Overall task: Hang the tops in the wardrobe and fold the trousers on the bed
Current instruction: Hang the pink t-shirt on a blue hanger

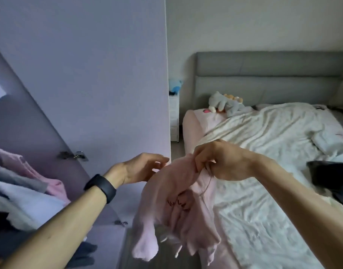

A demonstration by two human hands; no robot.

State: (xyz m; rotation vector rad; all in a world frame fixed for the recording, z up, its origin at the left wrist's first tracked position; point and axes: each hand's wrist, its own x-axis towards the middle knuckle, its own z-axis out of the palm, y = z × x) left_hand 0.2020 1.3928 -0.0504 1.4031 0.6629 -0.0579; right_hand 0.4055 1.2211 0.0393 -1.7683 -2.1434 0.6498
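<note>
Pink knit top (178, 206) hangs bunched at 6 o'clock, close to the camera, with its sleeves and hem trailing toward the bottom edge. At the centre, the right hand (223, 162) pinches the garment's upper edge, its fingers and thumb curled tight on the fabric and holding it in the air. Just beside it, toward 9 o'clock, the left hand (143, 167) has its fingers loosely curved and spread, the tips at the fabric's edge. Whether they touch it cannot be told. A black wristband (100, 188) sits on the left wrist. At 8 o'clock, hanging clothes (21, 191) in pink, grey and pale blue crowd the left edge inside the wardrobe. Its lilac door (30, 123) stands open behind them, with a metal hinge (73, 155) joining it to the tall side panel (89, 74), which fills 10 to 12 o'clock. From 5 o'clock up to 2 o'clock stretches the bed (190, 133), covered by a rumpled cream duvet (263, 136). At 3 o'clock a dark garment (333, 179) lies on the duvet at the right edge, too blurred to identify. Farther off, at about 1 o'clock, a grey plush toy (225, 103) rests by the pillow below a grey padded headboard (263, 74). Between panel and bed stands a white nightstand (174, 117) with a blue toy (174, 85) on top.
</note>
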